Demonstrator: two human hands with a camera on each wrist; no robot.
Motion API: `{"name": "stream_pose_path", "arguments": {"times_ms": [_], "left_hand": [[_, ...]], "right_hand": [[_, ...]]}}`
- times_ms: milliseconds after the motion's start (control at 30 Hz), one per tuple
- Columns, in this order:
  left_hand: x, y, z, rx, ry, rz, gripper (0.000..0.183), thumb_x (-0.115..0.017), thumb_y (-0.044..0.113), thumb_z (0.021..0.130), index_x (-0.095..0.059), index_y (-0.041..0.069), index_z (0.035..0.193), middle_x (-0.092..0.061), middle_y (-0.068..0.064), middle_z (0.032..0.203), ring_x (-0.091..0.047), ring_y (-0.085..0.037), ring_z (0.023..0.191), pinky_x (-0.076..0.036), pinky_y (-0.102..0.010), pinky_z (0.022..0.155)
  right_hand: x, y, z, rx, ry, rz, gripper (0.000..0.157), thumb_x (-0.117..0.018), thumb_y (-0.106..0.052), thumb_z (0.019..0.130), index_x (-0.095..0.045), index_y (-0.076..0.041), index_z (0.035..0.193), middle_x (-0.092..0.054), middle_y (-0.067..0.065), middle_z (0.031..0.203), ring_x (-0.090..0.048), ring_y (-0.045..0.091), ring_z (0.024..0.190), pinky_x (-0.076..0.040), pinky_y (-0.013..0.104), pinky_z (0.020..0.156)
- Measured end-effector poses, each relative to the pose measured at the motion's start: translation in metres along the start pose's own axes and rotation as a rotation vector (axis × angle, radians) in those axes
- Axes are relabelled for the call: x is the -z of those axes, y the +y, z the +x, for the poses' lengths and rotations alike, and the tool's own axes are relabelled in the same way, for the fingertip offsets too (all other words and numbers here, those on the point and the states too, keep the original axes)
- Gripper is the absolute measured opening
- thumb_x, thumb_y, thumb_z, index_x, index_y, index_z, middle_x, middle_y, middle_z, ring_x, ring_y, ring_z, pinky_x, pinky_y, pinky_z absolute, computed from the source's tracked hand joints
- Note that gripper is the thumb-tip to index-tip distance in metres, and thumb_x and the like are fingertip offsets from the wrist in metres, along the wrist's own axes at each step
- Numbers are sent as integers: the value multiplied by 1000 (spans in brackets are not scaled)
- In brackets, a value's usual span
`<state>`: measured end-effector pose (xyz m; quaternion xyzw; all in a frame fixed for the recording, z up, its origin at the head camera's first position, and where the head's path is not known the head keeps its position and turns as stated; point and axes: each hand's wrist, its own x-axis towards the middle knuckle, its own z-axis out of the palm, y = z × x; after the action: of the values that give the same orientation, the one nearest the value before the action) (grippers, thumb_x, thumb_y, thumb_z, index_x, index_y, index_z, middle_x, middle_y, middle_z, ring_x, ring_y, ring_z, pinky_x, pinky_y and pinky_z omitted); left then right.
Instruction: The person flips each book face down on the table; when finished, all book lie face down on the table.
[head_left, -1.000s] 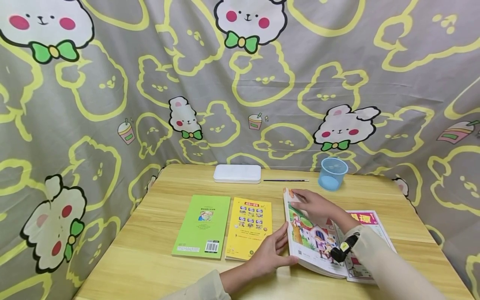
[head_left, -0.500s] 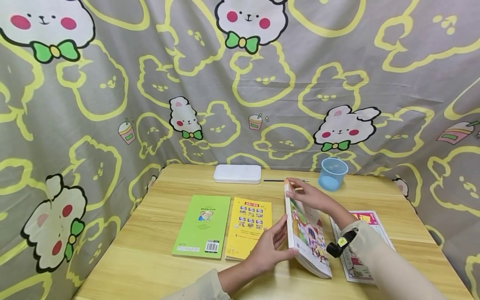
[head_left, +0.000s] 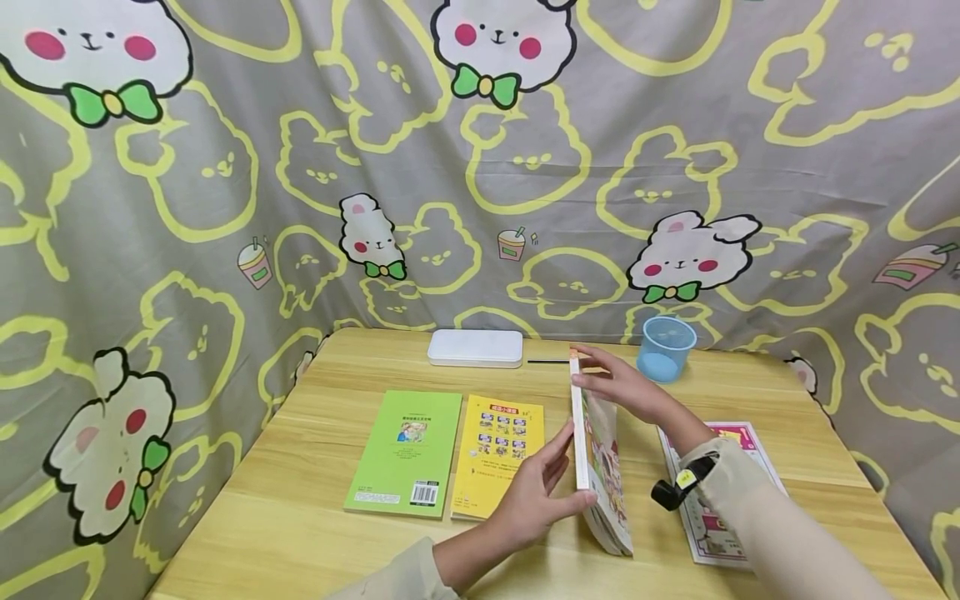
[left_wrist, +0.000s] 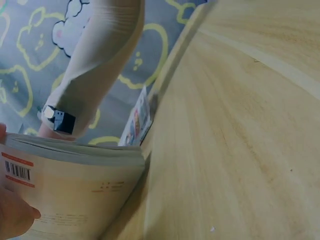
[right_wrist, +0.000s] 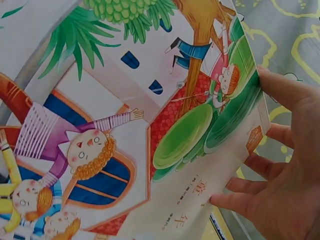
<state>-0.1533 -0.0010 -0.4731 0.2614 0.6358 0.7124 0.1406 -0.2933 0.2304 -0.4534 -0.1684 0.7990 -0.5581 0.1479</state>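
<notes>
A picture book stands on edge on the table, its white spine up. My left hand grips the near part of the spine, thumb on the right side and fingers on the left. My right hand holds the far end from the right. In the left wrist view, the pale cover shows a barcode beside part of the left hand. The right wrist view shows the illustrated cover, with the right hand's fingers and thumb at its edge.
Left of the held book lie a yellow book and a green book. A pink-bordered book lies partly under my right forearm. Farther back are a white case, a thin dark stick and a blue cup.
The picture book has tilted up from leaning right to nearly vertical and come off the pink-bordered book. Both hands have stayed on it, the right one rising slightly.
</notes>
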Motion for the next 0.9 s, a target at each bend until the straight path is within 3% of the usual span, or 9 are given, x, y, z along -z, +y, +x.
{"name": "stream_pose_path", "arguments": {"times_ms": [200, 367, 467, 667, 900], "left_hand": [[-1, 5, -2, -12, 12, 32, 88, -75, 14, 95, -23, 12, 165, -19, 1, 171, -21, -17, 155, -25, -41, 124], [-2, 9, -4, -12, 15, 55, 88, -76, 14, 94, -23, 14, 165, -16, 3, 172, -21, -17, 155, -25, -50, 123], [-2, 12, -5, -12, 19, 86, 88, -76, 15, 94, -24, 15, 165, -17, 7, 171, -22, -17, 155, -26, -49, 123], [-2, 19, -7, -19, 30, 167, 89, -78, 19, 92, -26, 12, 164, -20, 6, 171, -25, -17, 154, -29, -46, 123], [-3, 22, -9, -24, 28, 222, 89, -80, 17, 90, -28, 10, 163, -20, 3, 171, -23, -17, 155, -30, -45, 123]], "right_hand": [[-3, -5, 0, 32, 4, 114, 76, -66, -29, 102, -24, -18, 165, -27, 27, 162, -38, 47, 145, -47, 49, 111], [-5, -6, 2, 57, -4, 196, 75, -64, -22, 103, -22, -14, 165, -27, 28, 161, -40, 44, 142, -53, 39, 105], [-7, -6, 2, 69, -5, 241, 73, -62, -21, 104, -22, -14, 165, -26, 28, 160, -42, 39, 139, -55, 34, 101], [-14, -6, 2, 82, 2, 340, 72, -60, -18, 105, -20, -14, 165, -23, 28, 161, -49, 31, 131, -57, 34, 99], [-19, -4, 1, 84, 4, 446, 70, -59, -15, 105, -22, -16, 164, -24, 23, 158, -44, 41, 135, -57, 38, 99]]}}
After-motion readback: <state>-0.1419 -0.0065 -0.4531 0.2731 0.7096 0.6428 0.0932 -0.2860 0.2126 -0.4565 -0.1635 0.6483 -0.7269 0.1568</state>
